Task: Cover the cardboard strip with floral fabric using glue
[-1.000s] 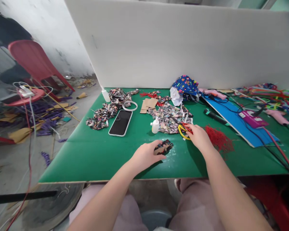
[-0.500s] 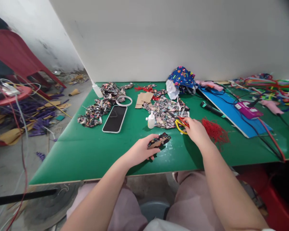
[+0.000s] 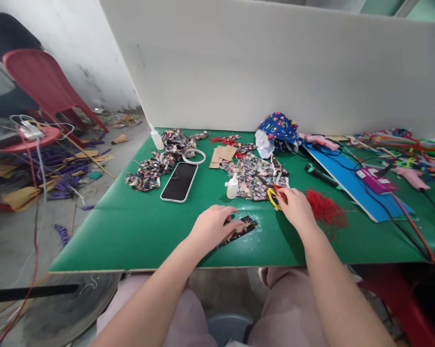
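My left hand (image 3: 210, 225) is over a flat strip of dark floral cloth with brown card (image 3: 243, 230), which lies on the green table. Its thumb and forefinger are apart, the thumb against or just above the strip. The other fingers are partly hidden. My right hand (image 3: 296, 208) grips a pair of scissors (image 3: 273, 197) by the yellow handles, the dark blades pointing left over a floral cloth piece (image 3: 250, 176). A small white squeeze bottle (image 3: 232, 187) stands between the hands, farther back. Beside my right hand lies a bundle of red strings (image 3: 326, 209).
A phone (image 3: 179, 182), a white ring (image 3: 194, 156) and bunched floral cloth (image 3: 145, 174) lie at left. Brown card pieces (image 3: 223, 155) are at the back. To the right are a blue board (image 3: 351, 178), a cutter knife (image 3: 322, 176), a purple box (image 3: 376, 180) with cables and pink glue guns (image 3: 413, 178).
My left hand has lowered the cloth-covered strip flat onto the table and its fingers have spread. My right hand now has the scissors more firmly in its fingers. The view has shifted slightly.
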{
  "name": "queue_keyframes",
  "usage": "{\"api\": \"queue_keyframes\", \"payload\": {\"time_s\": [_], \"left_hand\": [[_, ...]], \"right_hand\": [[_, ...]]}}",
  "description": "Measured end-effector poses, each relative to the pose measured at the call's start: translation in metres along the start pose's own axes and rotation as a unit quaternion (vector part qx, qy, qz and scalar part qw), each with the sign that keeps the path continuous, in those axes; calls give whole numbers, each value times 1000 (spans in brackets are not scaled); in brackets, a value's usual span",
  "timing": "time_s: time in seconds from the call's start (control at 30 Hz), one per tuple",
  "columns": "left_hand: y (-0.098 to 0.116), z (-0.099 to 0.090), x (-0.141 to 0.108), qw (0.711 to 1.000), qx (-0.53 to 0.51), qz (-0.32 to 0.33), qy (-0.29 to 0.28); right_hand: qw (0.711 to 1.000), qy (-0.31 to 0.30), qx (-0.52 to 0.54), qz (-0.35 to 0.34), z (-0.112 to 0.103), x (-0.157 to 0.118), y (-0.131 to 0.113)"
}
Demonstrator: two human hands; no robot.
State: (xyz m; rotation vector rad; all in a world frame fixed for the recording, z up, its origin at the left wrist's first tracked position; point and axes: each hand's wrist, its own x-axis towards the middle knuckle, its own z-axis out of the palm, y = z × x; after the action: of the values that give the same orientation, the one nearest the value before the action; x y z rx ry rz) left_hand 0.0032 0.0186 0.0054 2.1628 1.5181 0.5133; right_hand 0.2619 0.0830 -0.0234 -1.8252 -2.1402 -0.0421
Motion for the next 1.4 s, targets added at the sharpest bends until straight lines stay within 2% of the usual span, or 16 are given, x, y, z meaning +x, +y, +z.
{"api": "queue_keyframes", "payload": {"time_s": [0.1, 0.2, 0.4, 0.6, 0.8, 0.9, 1.0, 1.2, 1.4], "left_hand": [[-7, -8, 2, 996, 6, 9, 87], [-16, -16, 4, 990, -12, -2, 142], [-27, -23, 5, 985, -13, -15, 170], [-27, -20, 4, 992, 17, -13, 121], [-26, -18, 3, 997, 52, 2, 57], [-20, -17, -3, 995, 94, 27, 5], [-10, -14, -11, 983, 164, 60, -50], [0, -5, -18, 973, 210, 75, -52], [-6, -5, -17, 976, 181, 97, -75]], "right_hand": [[1000, 15, 8, 3, 0, -1, 1], [999, 35, 19, 9, 0, -1, 2], [996, 69, 54, 3, -3, -4, -2], [993, 96, 67, 9, -2, -3, 1], [997, 44, 58, 15, 5, 1, 19], [997, 46, 54, 3, 6, 2, 20], [995, 81, 54, -11, 4, 1, 14], [989, 108, 73, -69, 4, 0, -1], [992, 100, 67, -39, 6, 1, 1]]}}
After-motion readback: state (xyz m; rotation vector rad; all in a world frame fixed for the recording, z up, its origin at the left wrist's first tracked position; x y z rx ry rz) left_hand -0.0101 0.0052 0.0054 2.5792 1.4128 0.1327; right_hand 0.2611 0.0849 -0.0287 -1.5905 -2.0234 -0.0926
